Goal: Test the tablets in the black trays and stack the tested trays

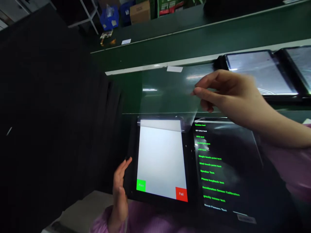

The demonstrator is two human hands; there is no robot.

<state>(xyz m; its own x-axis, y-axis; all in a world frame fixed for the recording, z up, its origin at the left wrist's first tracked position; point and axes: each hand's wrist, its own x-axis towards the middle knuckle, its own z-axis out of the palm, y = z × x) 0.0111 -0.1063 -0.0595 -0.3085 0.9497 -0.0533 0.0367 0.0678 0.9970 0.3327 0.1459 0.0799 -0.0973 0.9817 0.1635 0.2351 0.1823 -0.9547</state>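
My right hand [227,94] pinches the right edge of a clear plastic film [167,97] between thumb and fingertips. Its lower edge overlaps the top of a tablet [160,155] that shows a white screen with a green box and a red "Fail" box. Beside that tablet's left edge is my left hand [120,191], fingers stretched out and holding nothing; whether it touches the tablet I cannot tell. A second tablet [228,174], to the right, displays a list of tests in mostly green letters on black.
Two more lit tablets [261,72] sit at the upper right. A black curtain-like sheet [53,113] fills the left side. Behind the green bench [194,45] are a blue bin [109,19] and a cardboard box [140,12]. A white label [175,69] lies near the film's top.
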